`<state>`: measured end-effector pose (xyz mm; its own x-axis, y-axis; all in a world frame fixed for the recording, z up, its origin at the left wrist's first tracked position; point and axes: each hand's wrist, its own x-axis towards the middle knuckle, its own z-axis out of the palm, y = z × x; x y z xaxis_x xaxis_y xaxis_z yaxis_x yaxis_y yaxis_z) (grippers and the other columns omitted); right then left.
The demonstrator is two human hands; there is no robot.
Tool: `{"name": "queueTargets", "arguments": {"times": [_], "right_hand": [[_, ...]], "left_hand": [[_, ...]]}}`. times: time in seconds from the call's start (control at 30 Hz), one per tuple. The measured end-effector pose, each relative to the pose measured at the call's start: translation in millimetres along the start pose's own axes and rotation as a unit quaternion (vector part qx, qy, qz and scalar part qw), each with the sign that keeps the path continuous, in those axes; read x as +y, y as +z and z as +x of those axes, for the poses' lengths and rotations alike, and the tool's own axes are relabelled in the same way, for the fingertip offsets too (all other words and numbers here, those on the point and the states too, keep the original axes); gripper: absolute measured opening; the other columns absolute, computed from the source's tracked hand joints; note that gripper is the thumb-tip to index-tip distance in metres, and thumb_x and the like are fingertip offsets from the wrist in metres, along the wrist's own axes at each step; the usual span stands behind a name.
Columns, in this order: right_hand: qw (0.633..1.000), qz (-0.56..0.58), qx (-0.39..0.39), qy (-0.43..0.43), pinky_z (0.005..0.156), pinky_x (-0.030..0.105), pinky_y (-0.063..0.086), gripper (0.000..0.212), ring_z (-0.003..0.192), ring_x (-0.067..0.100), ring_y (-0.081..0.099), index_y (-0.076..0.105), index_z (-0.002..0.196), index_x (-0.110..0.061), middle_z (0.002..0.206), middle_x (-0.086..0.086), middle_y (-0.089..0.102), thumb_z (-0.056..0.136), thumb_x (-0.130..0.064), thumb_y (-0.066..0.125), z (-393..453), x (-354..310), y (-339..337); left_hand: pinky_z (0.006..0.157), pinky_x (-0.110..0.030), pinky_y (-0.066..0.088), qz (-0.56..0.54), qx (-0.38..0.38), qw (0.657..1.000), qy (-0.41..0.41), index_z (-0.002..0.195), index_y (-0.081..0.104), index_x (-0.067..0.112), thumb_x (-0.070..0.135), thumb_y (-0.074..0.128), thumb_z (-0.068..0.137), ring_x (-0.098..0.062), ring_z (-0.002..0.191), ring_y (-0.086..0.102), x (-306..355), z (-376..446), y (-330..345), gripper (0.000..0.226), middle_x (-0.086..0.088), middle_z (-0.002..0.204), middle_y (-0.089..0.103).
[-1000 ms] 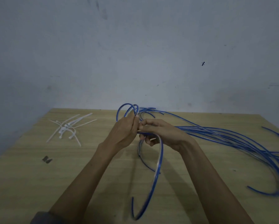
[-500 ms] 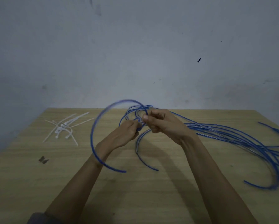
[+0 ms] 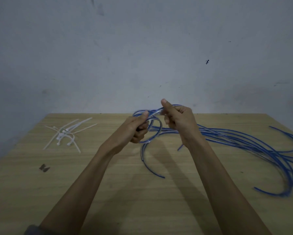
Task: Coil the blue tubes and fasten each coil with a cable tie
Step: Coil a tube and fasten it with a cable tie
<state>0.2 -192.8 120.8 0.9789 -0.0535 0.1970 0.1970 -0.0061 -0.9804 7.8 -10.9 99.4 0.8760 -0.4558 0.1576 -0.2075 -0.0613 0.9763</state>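
Since the earlier frame, the wide loop at your left wrist has tightened into a small coil [image 3: 150, 128]. Your left hand [image 3: 135, 129] and right hand [image 3: 180, 120] both grip it. The blue tubes [image 3: 244, 143] trail toward 3 o'clock, cut off at the edge; cable ties [image 3: 66, 133] lie at 10 o'clock.
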Motion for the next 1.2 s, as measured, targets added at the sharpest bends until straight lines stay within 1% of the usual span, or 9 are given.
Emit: {"name": "queueTargets", "arguments": {"times": [0.1,0.17,0.27,0.33,0.37,0.47,0.63,0.83,1.2], "right_hand": [[0.975,-0.218,-0.02,-0.032,0.046,0.019,0.039,0.063,0.039,0.011,0.046,0.062,0.044,-0.014,0.048,0.009,0.06,0.088,-0.06,0.065,-10,-18,-8],[0.953,-0.268,0.031,-0.135,0.05,0.023,0.038,0.055,0.042,0.01,0.044,0.063,0.052,-0.014,0.044,-0.003,0.052,0.085,-0.057,0.07,-14,-29,-15],[0.899,-0.29,0.097,-0.312,0.083,0.028,0.044,0.044,0.089,0.005,0.058,0.062,0.107,-0.028,0.095,-0.008,0.062,0.079,-0.06,0.073,-22,-37,-11],[0.906,-0.325,-0.024,-0.27,0.109,0.029,0.037,0.067,0.126,0.002,0.048,0.044,0.138,-0.038,0.133,-0.011,0.054,0.081,-0.063,0.069,-22,-34,-4],[0.92,-0.304,-0.089,-0.229,0.11,0.032,0.04,0.062,0.127,0.002,0.05,0.046,0.14,-0.034,0.135,-0.011,0.056,0.086,-0.058,0.067,-21,-31,1],[0.959,-0.149,-0.189,-0.151,0.087,0.035,0.055,0.033,0.096,0.014,0.069,0.061,0.126,-0.013,0.096,0.001,0.073,0.099,-0.033,0.059,-18,-25,11],[0.97,0.072,-0.225,-0.051,0.076,0.032,0.055,0.036,0.075,0.016,0.064,0.065,0.115,-0.006,0.074,0.0,0.062,0.093,-0.033,0.056,-17,-18,14],[0.98,0.056,-0.185,-0.034,0.065,0.029,0.055,0.013,0.063,0.012,0.059,0.069,0.082,-0.019,0.074,0.001,0.058,0.08,-0.032,0.072,-8,-8,9],[0.988,0.022,-0.152,-0.022,0.064,0.027,0.055,0.01,0.068,0.017,0.062,0.07,0.097,-0.008,0.071,-0.001,0.062,0.088,-0.011,0.073,-3,-5,-1]], "left_hand": [[0.044,-0.027,0.006,-0.108,-0.017,0.994,-0.019,0.069,0.019,0.021,0.05,0.036,0.1,-0.007,0.042,0.007,6,-2,-7,0.046,0.008,0.05,0.013],[0.041,-0.024,0.008,-0.166,-0.038,0.985,-0.027,0.068,0.019,0.021,0.047,0.034,0.102,-0.006,0.04,0.008,13,-6,-11,0.046,0.007,0.05,0.01],[0.041,-0.024,0.007,-0.2,-0.061,0.978,-0.026,0.065,0.021,0.022,0.045,0.034,0.101,-0.009,0.041,0.005,24,-12,-16,0.045,0.007,0.05,0.009],[0.042,-0.025,0.007,-0.229,-0.07,0.971,-0.021,0.064,0.023,0.023,0.046,0.037,0.099,-0.01,0.041,0.004,31,-16,-17,0.044,0.008,0.049,0.009],[0.041,-0.024,0.008,-0.25,-0.074,0.965,-0.016,0.064,0.023,0.024,0.047,0.038,0.098,-0.01,0.04,0.004,35,-17,-17,0.044,0.008,0.048,0.008],[0.038,-0.022,0.011,-0.335,-0.074,0.939,-0.001,0.06,0.03,0.025,0.046,0.037,0.099,-0.01,0.037,0.003,38,-17,-22,0.044,0.008,0.047,0.007],[0.038,-0.022,0.015,-0.445,-0.139,0.885,-0.007,0.065,0.038,0.02,0.042,0.033,0.104,-0.01,0.035,0.013,26,-9,-33,0.045,0.007,0.045,0.016],[0.051,-0.027,0.031,-0.354,-0.089,0.931,-0.015,0.07,0.04,0.017,0.034,0.03,0.102,-0.009,0.041,0.029,20,-6,-24,0.037,0.004,0.054,0.026],[0.055,-0.024,0.031,-0.195,0.025,0.98,-0.014,0.097,0.06,0.008,0.038,0.041,0.103,-0.008,0.045,0.032,23,-6,-18,0.036,0.003,0.064,0.033]]}}
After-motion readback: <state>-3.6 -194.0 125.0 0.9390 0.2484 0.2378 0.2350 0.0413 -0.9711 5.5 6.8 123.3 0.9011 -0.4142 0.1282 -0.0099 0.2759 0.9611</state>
